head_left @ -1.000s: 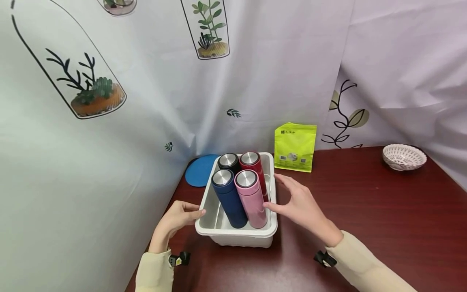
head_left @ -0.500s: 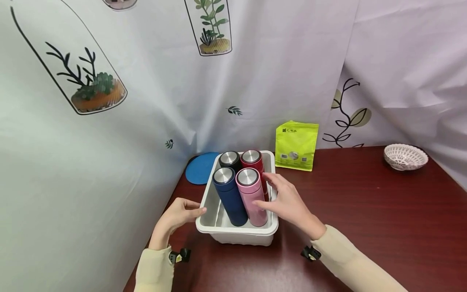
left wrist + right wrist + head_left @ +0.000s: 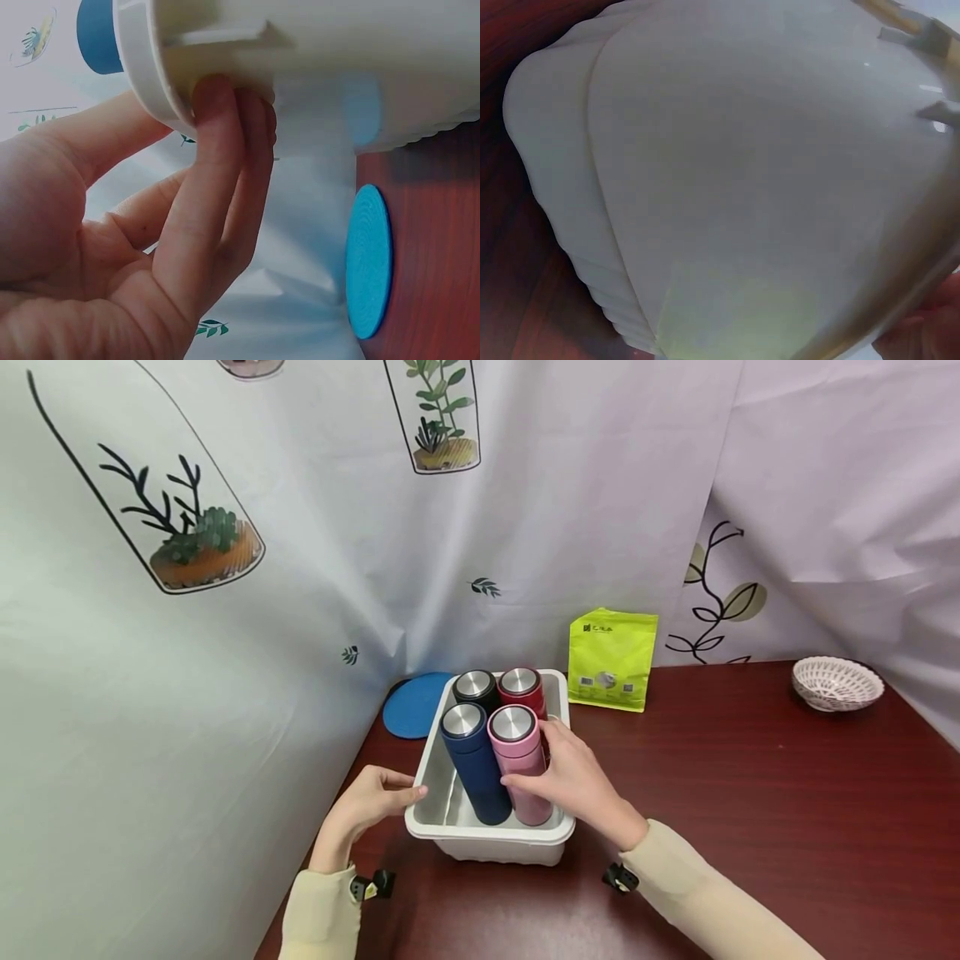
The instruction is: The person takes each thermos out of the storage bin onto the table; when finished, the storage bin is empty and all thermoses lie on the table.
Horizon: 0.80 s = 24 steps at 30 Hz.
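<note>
In the head view a white plastic bin [image 3: 501, 851] holds a pink thermos flask [image 3: 522, 763], a navy one [image 3: 478, 777], a black one [image 3: 476, 685] and a red one [image 3: 522, 683], all upright. The left hand [image 3: 369, 798] pinches the bin's left rim, thumb over it and fingers on the outside; the left wrist view shows those fingers [image 3: 217, 157] against the wall. The right hand [image 3: 576, 779] grips the pink thermos flask, thumb across its front and fingers on its right side. In the right wrist view the bin's outer wall [image 3: 720, 165] hides most of that hand.
A blue round mat [image 3: 415, 706] lies behind the bin on the left. A lime-green pouch [image 3: 612, 662] stands at the back against the curtain. A white woven basket [image 3: 836, 685] sits at the far right of the dark red table [image 3: 750, 793].
The right hand has moved left from beside the bin's right rim and closed round the pink thermos flask. The left hand has stayed on the rim.
</note>
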Tool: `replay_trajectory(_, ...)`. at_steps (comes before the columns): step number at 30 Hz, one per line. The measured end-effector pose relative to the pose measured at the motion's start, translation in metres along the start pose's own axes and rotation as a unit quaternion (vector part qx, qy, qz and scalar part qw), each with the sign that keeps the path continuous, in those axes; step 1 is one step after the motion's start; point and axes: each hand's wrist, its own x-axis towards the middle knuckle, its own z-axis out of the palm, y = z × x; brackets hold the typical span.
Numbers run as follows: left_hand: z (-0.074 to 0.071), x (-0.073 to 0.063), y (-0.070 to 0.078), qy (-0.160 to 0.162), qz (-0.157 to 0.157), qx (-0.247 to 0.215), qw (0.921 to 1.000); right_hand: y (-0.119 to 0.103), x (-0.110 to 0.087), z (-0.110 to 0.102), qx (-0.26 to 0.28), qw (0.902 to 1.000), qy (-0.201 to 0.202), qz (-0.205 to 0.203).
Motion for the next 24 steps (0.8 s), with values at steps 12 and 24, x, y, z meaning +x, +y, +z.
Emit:
replay_trajectory(12,0.001,0.0,0.0,-0.005,0.004,-0.015,0.9999,0.0,-0.001,0.01,-0.03,0.9986,0.037,-0.023)
replay_trajectory(24,0.002,-0.003,0.001,0.005,0.001,-0.015,0.9999,0.002,-0.004,0.014,0.024,0.9943,0.085,-0.058)
